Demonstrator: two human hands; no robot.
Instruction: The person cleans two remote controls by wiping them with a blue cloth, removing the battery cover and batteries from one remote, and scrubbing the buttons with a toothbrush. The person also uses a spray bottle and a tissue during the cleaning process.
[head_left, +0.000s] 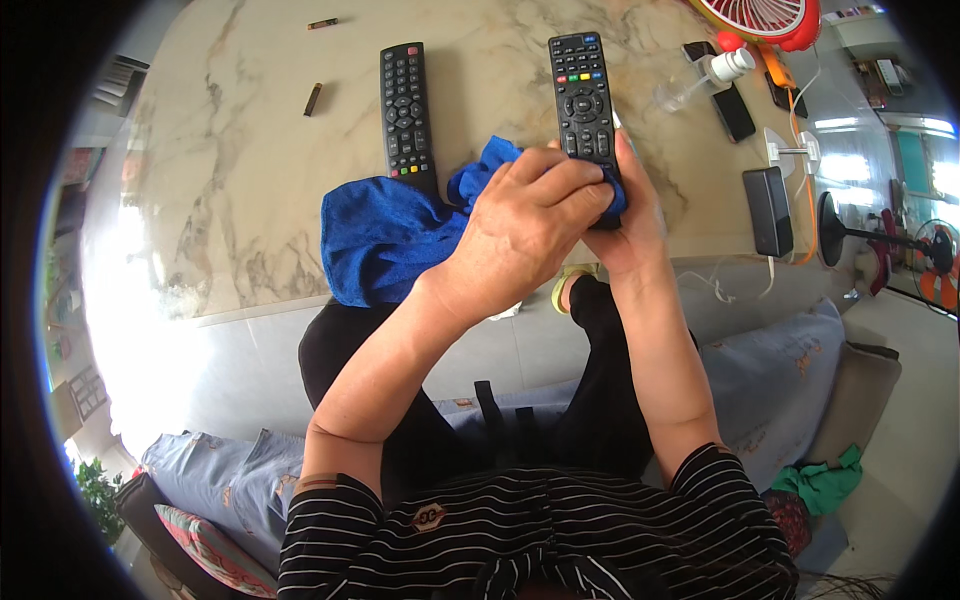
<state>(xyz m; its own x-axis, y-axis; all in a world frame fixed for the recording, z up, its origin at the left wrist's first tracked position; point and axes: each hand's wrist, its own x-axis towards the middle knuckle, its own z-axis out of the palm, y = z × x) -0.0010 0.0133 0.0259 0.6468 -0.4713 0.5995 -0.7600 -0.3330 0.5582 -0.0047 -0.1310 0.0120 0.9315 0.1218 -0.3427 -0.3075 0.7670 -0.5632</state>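
Note:
My left hand (521, 217) grips a blue cloth (386, 244) and presses a bunched part of it onto the lower end of a black remote control (582, 101). My right hand (636, 214) holds that remote from beneath and along its right side, its buttons facing up. The lower buttons are hidden by my left fingers and the cloth. To the left, a second black remote control (405, 112) lies on the marble-patterned table (247, 150). The cloth covers its near end and hangs over the table's front edge.
Two small batteries (313, 99) lie apart at the table's far left. On the right are a clear pump bottle (705, 79) on its side, a smartphone (733, 112), a black box-shaped device (767, 211), an orange power strip (776, 67) with cables, and a red-and-yellow fan (799, 26).

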